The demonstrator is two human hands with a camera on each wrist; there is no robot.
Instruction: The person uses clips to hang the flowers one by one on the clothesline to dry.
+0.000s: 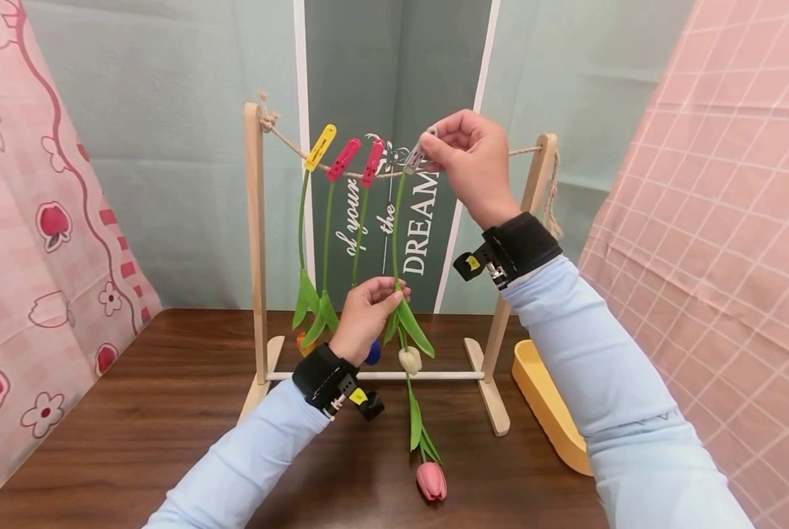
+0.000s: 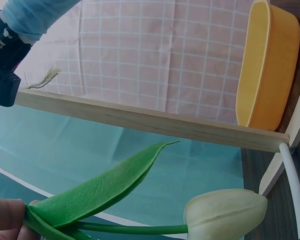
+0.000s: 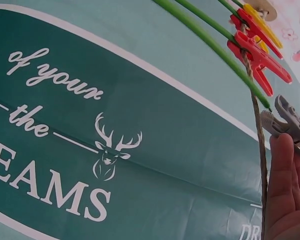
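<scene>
My left hand (image 1: 363,317) pinches the green stem of a white tulip (image 1: 410,361) beside its leaves, and the bloom hangs downward. In the left wrist view this tulip's leaf (image 2: 100,192) lies just past the fingertips. At the rope (image 1: 388,175), my right hand (image 1: 474,162) pinches a grey clothespin (image 1: 413,158) between thumb and fingers. The right wrist view has the clothespin (image 3: 286,120) with its jaws apart, right at the stem's top end. Whether it grips the stem cannot be told.
One yellow clothespin (image 1: 321,148) and two red ones hold other stems on the rope, left of my hands. The rope spans a wooden frame (image 1: 256,242). A pink tulip (image 1: 431,481) lies on the table (image 1: 137,441). A yellow tray (image 1: 546,411) stands at right.
</scene>
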